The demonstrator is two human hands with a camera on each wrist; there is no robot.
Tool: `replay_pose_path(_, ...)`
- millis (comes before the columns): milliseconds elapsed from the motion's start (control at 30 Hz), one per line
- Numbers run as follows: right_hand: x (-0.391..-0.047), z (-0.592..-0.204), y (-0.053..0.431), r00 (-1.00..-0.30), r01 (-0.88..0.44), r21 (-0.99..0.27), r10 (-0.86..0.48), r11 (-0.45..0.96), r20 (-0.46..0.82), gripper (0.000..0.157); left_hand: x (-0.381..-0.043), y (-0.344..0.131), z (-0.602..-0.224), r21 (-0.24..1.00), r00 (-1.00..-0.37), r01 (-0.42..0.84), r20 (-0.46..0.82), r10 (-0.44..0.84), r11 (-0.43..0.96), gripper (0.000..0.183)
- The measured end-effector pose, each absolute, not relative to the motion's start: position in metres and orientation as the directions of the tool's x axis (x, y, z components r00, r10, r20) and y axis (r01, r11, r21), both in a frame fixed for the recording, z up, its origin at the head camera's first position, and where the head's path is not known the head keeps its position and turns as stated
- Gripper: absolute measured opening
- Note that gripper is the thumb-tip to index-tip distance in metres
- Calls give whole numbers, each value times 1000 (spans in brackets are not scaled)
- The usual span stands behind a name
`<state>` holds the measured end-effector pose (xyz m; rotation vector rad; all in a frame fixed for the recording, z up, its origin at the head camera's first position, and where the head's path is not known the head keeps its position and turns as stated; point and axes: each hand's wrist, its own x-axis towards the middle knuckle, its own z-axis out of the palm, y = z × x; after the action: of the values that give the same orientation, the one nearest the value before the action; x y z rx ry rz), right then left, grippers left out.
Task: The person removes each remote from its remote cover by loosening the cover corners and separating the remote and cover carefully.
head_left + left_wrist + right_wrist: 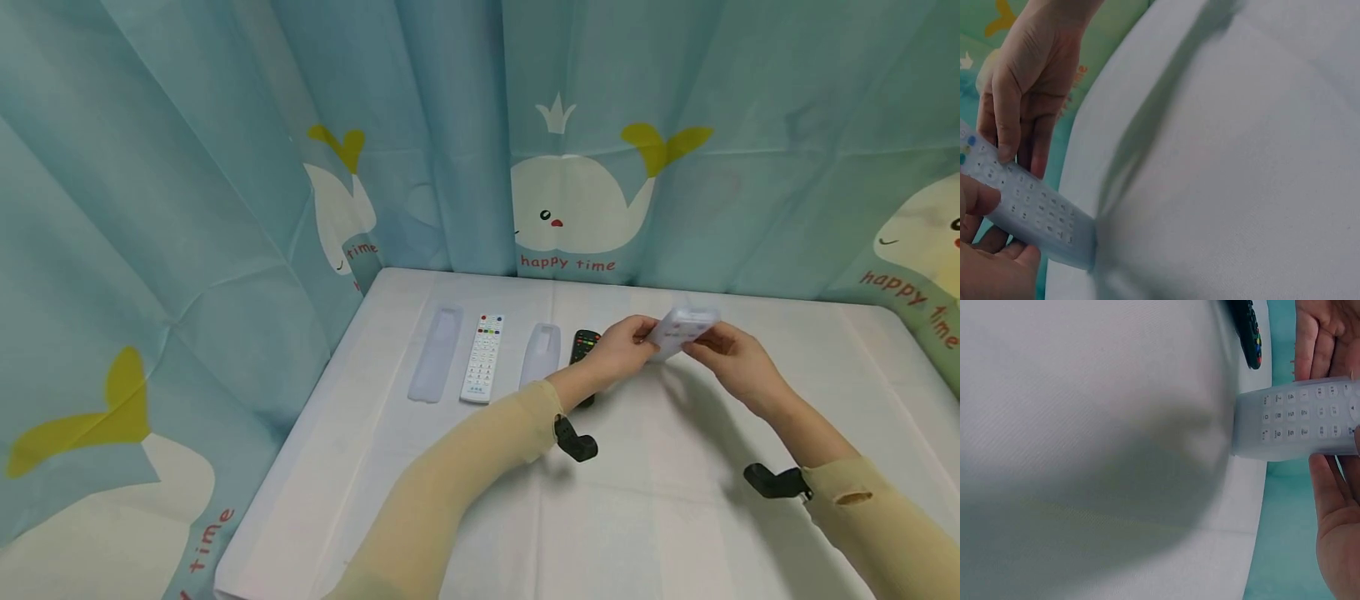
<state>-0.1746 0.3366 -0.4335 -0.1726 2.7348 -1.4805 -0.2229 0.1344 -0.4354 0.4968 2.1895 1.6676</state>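
Note:
A white remote control in a translucent silicone cover (677, 331) is held up above the right part of the table, between both hands. My left hand (621, 348) pinches its left side, with the thumb over the buttons in the left wrist view. On the opposite side, my right hand (733, 360) grips the edge between thumb and fingers. In the right wrist view the remote's number keys (1291, 415) show through the cover, whose closed end points toward the tabletop. A black remote (584, 343) lies just left of the left hand, partly hidden by that wrist.
Left of the black remote lies a translucent cover (543, 350), then a white remote (482, 360), then a longer translucent cover (437, 357). All rest on a white-covered table (630, 517). A blue whale-print curtain (450, 150) hangs behind it and at the left.

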Motion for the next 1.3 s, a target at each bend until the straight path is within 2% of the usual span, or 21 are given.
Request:
replay_pose_path(233, -169, -433, 343, -991, -65, -829, -133, 556, -12, 51, -216, 134, -431, 972, -910, -121, -190, 368, 203, 31)
replay_pose_path(433, -164, -433, 347, -988, -40, -826, -143, 563, -50, 47, -208, 136, -429, 961, -910, -274, -267, 316, 23, 23)
replay_pose_path(567, -161, -434, 349, -982, -39, -839, -174, 542, -67, 38, -205, 136, -430, 920, -887, -380, -332, 321, -98, 33)
replay_pose_path(700, -158, -435, 350, -973, -30, -860, -212, 509, -91, 35, -203, 135, -430, 827, -826, -521, -425, 370, -211, 61)
replay_pose_path(767, -156, -436, 350, -968, -23, -869, -228, 495, -104, 36, -202, 134, -431, 792, -794, -570, -461, 396, -220, 68)
replay_pose_path(833, -155, -437, 350, -963, -20, -878, -245, 479, -112, 37, -201, 133, -433, 774, -771, -599, -488, 410, -205, 63)
replay_pose_path(967, -153, -438, 350, -958, -20, -889, -263, 457, -114, 41, -199, 132, -437, 762, -747, -625, -522, 412, -167, 35)
replay_pose_path(1033, -152, -439, 351, -957, -18, -891, -265, 454, -116, 41, -199, 133, -440, 758, -743, -631, -528, 411, -166, 28)
replay_pose_path(1300, -147, -442, 353, -959, 0, -879, -249, 476, -135, 43, -197, 135, -445, 755, -731, -640, -544, 412, -140, 18)
